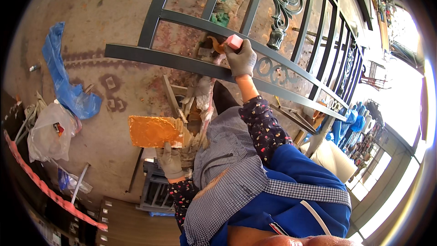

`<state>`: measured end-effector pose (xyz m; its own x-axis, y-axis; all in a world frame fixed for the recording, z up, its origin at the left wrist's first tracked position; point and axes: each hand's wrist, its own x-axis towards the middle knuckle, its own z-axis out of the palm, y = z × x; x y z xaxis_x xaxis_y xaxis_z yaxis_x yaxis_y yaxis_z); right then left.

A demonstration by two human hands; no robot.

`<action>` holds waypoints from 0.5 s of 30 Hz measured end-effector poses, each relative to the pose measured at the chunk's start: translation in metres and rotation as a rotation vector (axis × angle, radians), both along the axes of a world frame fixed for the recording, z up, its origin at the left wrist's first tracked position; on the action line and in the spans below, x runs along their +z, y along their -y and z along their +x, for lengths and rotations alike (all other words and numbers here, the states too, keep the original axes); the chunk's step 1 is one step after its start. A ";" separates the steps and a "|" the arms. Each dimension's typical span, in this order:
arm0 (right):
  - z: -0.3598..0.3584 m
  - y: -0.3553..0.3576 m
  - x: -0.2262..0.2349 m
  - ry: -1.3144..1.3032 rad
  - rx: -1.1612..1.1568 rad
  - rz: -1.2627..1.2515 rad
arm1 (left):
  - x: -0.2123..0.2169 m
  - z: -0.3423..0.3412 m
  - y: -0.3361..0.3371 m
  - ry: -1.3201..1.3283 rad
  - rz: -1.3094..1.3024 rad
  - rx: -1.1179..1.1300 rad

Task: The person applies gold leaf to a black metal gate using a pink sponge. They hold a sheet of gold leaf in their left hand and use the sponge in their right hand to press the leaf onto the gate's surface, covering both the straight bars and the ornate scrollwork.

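My left hand (170,161), in a grey work glove, grips the lower edge of a flat rectangular board (154,131) smeared with orange, paste-like material. My gloved right hand (241,59) pinches a small pink block (234,41) beside the lower rails of a dark metal railing (168,60). Whether the block touches the metal, I cannot tell. Just left of the block, a curved orange piece (215,44) shows between the rails; what it is stays unclear. Scrolled ornaments (287,0) sit between the railing's upright bars.
A cluttered wooden support (172,98) stands under the railing. Blue plastic sheeting (68,77) and a whitish plastic bag (52,130) lie on the stained floor at left. A dark slatted metal piece (157,187) is below my left hand. A beige roll (334,161) stands at right.
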<state>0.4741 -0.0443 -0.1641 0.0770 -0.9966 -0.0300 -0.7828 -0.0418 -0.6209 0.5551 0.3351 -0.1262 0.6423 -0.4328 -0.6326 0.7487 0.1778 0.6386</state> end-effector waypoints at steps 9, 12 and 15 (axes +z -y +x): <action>-0.018 -0.002 0.006 0.020 -0.009 0.013 | 0.005 0.002 -0.001 -0.018 -0.038 -0.051; -0.005 -0.001 0.002 0.026 0.012 0.017 | -0.001 0.000 -0.007 -0.006 -0.087 -0.041; -0.001 0.005 -0.004 0.013 0.015 0.009 | -0.005 -0.004 -0.008 0.024 0.017 -0.038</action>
<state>0.4732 -0.0489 -0.1678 0.0924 -0.9950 -0.0378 -0.7738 -0.0479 -0.6316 0.5512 0.3434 -0.1316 0.6403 -0.4466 -0.6250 0.7394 0.1380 0.6589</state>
